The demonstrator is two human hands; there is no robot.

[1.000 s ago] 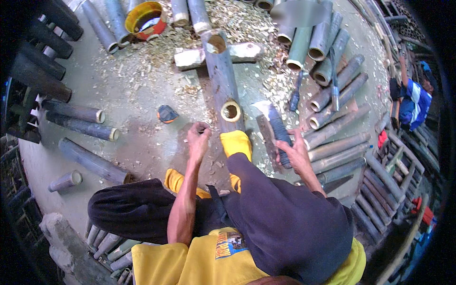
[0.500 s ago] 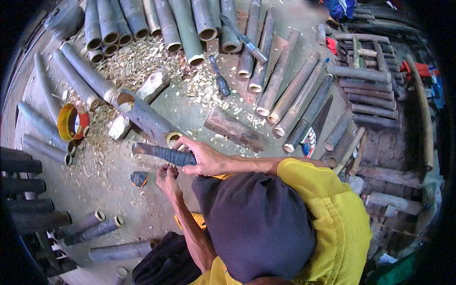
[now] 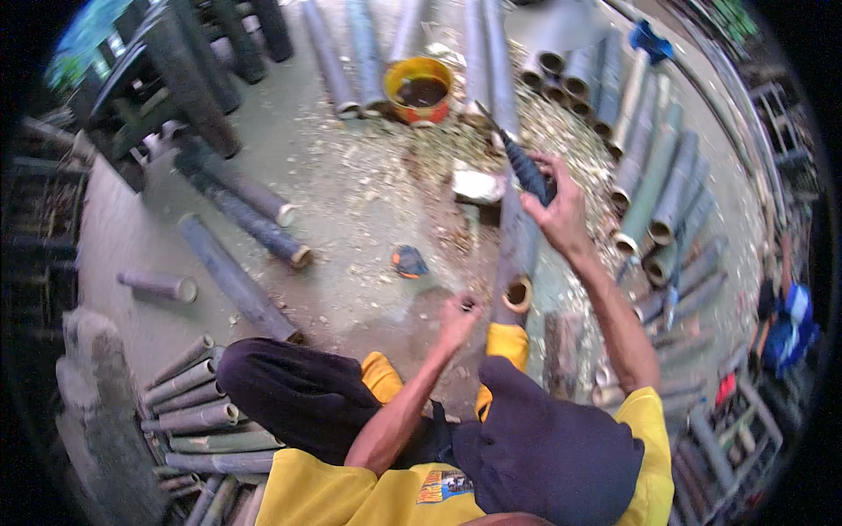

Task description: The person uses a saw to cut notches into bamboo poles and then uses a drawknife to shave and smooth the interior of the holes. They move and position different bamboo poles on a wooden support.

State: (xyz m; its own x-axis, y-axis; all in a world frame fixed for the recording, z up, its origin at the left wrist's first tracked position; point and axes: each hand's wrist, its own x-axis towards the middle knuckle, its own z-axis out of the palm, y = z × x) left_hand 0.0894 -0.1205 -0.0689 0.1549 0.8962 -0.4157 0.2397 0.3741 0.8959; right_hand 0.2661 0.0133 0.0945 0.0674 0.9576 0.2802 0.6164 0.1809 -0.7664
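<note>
From the head view, I see the right hand [image 3: 561,206] closed firmly round the dark wrapped handle of a pointed tool [image 3: 528,175], its tip aimed away from the body. The left hand [image 3: 457,321] sits lower, fingers curled in; whether something small is pinched there I can't tell. The grey bamboo tube [image 3: 519,241] stretches away from the person, its near end at a foot in a yellow sock [image 3: 507,344], where a round, pale-rimmed opening shows. A pale block [image 3: 478,185] shows at its left. Whether the tool touches the tube or hangs above it, I can't make out.

To handle this well, I'd say, press that foot against the tube so it can't roll, point the tip clear of the sock and the left fingers, and steady the right wrist before any stroke. I'd also mind the loose chips [image 3: 373,171], since they could slip underfoot and spoil the bracing
</note>
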